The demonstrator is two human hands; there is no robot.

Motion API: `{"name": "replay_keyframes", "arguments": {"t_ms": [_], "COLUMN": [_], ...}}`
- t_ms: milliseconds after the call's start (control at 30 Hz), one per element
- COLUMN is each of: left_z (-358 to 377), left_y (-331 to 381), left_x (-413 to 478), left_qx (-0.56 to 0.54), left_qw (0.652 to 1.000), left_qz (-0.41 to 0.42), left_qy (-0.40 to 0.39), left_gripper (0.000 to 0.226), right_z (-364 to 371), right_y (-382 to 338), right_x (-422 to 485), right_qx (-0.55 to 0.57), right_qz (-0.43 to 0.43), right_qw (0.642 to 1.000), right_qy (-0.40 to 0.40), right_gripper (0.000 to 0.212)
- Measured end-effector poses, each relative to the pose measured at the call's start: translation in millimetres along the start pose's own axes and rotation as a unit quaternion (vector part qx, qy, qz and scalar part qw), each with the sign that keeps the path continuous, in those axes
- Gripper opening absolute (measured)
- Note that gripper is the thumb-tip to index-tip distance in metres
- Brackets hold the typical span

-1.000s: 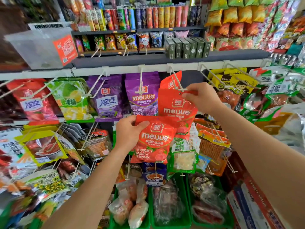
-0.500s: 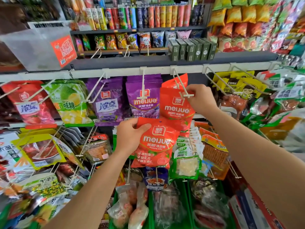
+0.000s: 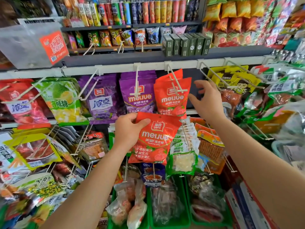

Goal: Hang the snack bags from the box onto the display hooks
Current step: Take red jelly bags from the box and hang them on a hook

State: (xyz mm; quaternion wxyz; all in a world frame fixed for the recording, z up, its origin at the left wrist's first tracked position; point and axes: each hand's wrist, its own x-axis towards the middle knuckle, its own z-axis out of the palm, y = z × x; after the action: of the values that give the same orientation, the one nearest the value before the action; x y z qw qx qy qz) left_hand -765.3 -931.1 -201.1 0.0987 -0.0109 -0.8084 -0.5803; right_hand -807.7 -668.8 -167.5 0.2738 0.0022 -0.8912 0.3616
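Observation:
My left hand point(image 3: 127, 129) grips the top left corner of a red meijue gummy bag point(image 3: 153, 139), held below the hook row. Two red meijue bags point(image 3: 171, 98) hang on a white display hook point(image 3: 177, 89) under the grey shelf. To the right of those bags my right hand point(image 3: 207, 100) hovers with fingers spread, holding nothing. Purple meijue bags point(image 3: 137, 96) hang on the neighbouring hook to the left.
Purple, green and red candy bags fill the hooks to the left point(image 3: 62, 100). Yellow and green packets point(image 3: 236, 81) hang on wire hooks to the right. Green bins point(image 3: 171, 219) with wrapped snacks sit below. A cardboard box point(image 3: 247, 205) shows at the lower right.
My right hand has let go of the red bag on the hook and drawn back to the right, fingers spread. My left hand with its bag has stayed below the hook.

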Motion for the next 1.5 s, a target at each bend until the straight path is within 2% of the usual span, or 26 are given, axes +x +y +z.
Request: {"name": "replay_keyframes", "arguments": {"t_ms": [100,167,233,300,400,600,667,767,867,1067,1167,1267,1400,1500], "left_z": [7,11,15,18,20,16,12,8,5,-1,-5,-9,-11,-12], "left_y": [6,11,14,15,17,20,19,19,20,20,20,17,11,9], "left_x": [-4,-8,-12,-16,-22,-30,-30,-32,-33,-30,-25,-21,-17,-14], "left_qx": [-0.008,-0.011,-0.013,-0.020,-0.029,-0.043,-0.038,-0.043,-0.047,-0.053,-0.057,-0.071,-0.043,-0.020], "left_qw": [1.000,1.000,1.000,1.000,1.000,0.999,0.998,0.996,0.995,0.997,0.998,0.997,0.998,1.000], "left_qz": [0.002,0.005,0.004,-0.003,-0.007,-0.007,0.000,0.014,0.017,0.009,0.010,0.001,0.007,0.017], "left_qy": [0.003,0.003,0.000,-0.006,-0.008,-0.028,-0.047,-0.072,-0.091,-0.047,-0.038,-0.043,-0.046,-0.014], "left_gripper": [0.008,0.011,0.011,0.012,0.014,0.010,0.012,0.004,0.011,0.001,0.010,0.007,0.001,0.009], "right_z": [-14,-18,-17,-14,-13,-12,-15,-18,-22,-35,-40,-47,-45,-40], "right_y": [-7,-13,-16,-14,-14,-14,-16,-21,-25,-26,-24,-21,-23,-27], "right_x": [-35,-53,-65,-71,-73,-71,-68,-65,-61,-51,-45,-35,-22,-12], "right_qx": [0.052,0.077,0.069,0.038,0.019,-0.005,-0.006,0.001,0.003,0.039,0.035,0.049,0.043,0.040], "right_qz": [0.000,-0.007,-0.019,-0.035,-0.037,-0.033,-0.031,-0.040,-0.049,-0.072,-0.071,-0.053,-0.050,-0.053], "right_qw": [0.996,0.985,0.979,0.983,0.985,0.987,0.989,0.989,0.988,0.974,0.984,0.992,0.992,0.993], "right_qy": [-0.078,-0.154,-0.190,-0.176,-0.167,-0.159,-0.148,-0.145,-0.147,-0.212,-0.162,-0.099,-0.104,-0.101], "right_gripper": [0.011,0.007,0.014,0.025,0.029,0.010,0.008,0.008,0.005,0.012,0.015,0.014,0.012,0.011]}}
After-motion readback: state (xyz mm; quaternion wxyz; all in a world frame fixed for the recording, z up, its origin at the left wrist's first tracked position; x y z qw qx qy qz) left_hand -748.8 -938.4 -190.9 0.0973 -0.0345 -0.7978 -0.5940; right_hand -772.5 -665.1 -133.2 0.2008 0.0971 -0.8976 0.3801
